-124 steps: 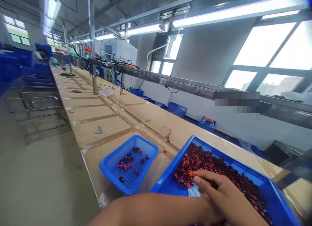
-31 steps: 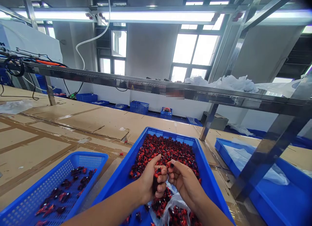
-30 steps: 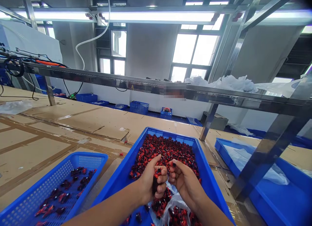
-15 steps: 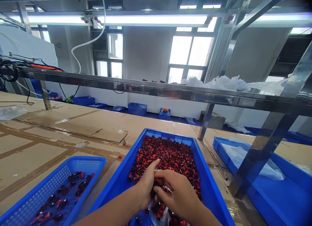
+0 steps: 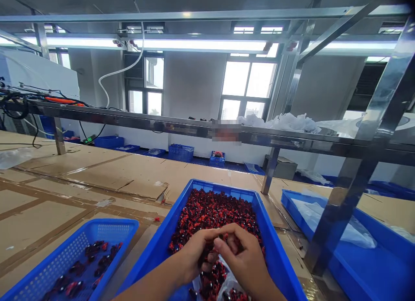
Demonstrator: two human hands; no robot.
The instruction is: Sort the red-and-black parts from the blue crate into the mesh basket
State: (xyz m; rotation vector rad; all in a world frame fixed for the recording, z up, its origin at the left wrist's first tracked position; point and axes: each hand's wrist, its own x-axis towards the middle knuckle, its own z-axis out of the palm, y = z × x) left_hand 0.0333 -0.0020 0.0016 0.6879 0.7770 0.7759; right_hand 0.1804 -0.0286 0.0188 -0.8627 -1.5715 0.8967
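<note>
At 6 o'clock, closest in, left hand [image 5: 194,260] and right hand [image 5: 246,260] knuckle to knuckle inside the near end of a blue tray [image 5: 280,260], touching its heap of small red-and-black pieces [image 5: 214,208]. Left grip curled shut around a few pieces; right grip narrow, fingertips drawn in against the left, anything between them hidden. Clear film [image 5: 227,286] crumpled under the wrists. Probably light, hard and loose, quick to slide off a scoop, so best pinched singly at the fingertips. At 8 o'clock, just beside the tray, a blue mesh basket [image 5: 110,228] with a thin scatter of the same pieces. At 3 o'clock, past a slanted steel post [image 5: 353,184], a second blue tray [image 5: 382,270] lined with film. Underneath, tabletop [image 5: 97,175] sheeted in taped cardboard, running toward 10 o'clock. At 12 o'clock, a steel rail [image 5: 145,121], then blue crates [image 5: 180,152] set low, windows [image 5: 246,82] and light tubes [image 5: 201,45].
</note>
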